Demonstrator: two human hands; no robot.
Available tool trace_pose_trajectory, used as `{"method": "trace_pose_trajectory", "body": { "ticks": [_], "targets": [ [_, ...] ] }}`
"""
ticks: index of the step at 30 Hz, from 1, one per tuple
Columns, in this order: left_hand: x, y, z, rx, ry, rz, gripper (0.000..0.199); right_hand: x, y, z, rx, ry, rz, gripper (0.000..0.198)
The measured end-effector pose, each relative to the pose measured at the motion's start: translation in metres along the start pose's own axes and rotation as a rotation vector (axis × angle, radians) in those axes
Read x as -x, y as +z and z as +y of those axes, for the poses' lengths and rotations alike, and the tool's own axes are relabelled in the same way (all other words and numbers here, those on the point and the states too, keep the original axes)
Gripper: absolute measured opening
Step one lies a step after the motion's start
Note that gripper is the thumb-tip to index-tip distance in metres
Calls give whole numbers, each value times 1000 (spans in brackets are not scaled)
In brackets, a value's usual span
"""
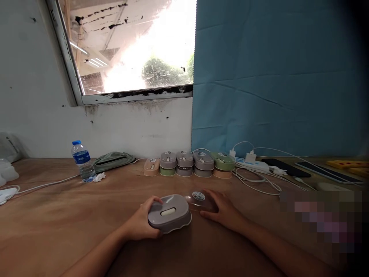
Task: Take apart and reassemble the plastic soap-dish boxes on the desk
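My left hand grips a grey oval plastic box by its left end, thumb at the front and fingers at the back. A slot in the top of this box shows something pale inside. Close to its right side is a clear plastic lid with a round printed label. My right hand is closed round the right end of that lid, fingers behind and thumb in front. Whether the lid touches the table or the box, I cannot tell.
Along the back stand stacked oval boxes in grey, green and peach. Left of them are a green pouch, a water bottle and crumpled tissue. A power strip, white cables and phones lie right.
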State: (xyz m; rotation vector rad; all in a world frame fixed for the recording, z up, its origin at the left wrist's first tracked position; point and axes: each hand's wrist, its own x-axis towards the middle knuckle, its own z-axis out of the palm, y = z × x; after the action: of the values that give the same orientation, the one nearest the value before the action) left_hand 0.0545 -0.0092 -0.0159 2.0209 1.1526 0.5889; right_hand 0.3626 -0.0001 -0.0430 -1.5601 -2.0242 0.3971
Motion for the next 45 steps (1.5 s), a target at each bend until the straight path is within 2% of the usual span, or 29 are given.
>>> {"method": "trace_pose_trajectory", "body": {
  "ticks": [2,4,7,9,12,16,20,23,25,28,30,33,38,42,45],
  "targets": [
    [-2,2,-2,119,14,-3,60,3,1,-12,-87,-42,40,79],
    [-2,5,-3,232,56,9,59,5,4,-29,-309,-81,52,72],
    [-1,11,1,277,112,58,60,6,10,-60,-804,13,-110,41],
    [-1,14,3,258,144,104,60,6,13,-77,-1059,82,-199,34],
    [-2,13,2,257,145,196,59,3,15,-89,-1238,137,-230,27],
    [-5,13,-4,326,154,245,58,-3,17,-86,-1300,159,-227,21],
    [-10,15,-10,450,199,265,57,-8,24,-83,-1354,121,-224,21],
    [-16,5,-21,446,143,438,49,-9,29,-82,-1349,119,-185,24],
    [-23,-9,-34,269,17,624,47,-8,30,-82,-1311,139,-185,29],
    [-39,-38,-60,-189,-293,913,55,-5,30,-81,-1265,152,-246,32],
    [-54,-56,-80,-406,-472,1008,61,-2,29,-79,-1260,161,-301,31],
    [-78,-79,-106,-480,-568,1027,67,3,29,-71,-1277,194,-352,28],
    [-111,-101,-132,-452,-554,967,74,7,31,-49,-1335,296,-333,27],
    [-120,-109,-143,-466,-513,936,76,6,35,-36,-1431,307,-414,38],
    [-119,-111,-147,-478,-464,915,79,4,35,-36,-1474,294,-466,41]
  ]
}}
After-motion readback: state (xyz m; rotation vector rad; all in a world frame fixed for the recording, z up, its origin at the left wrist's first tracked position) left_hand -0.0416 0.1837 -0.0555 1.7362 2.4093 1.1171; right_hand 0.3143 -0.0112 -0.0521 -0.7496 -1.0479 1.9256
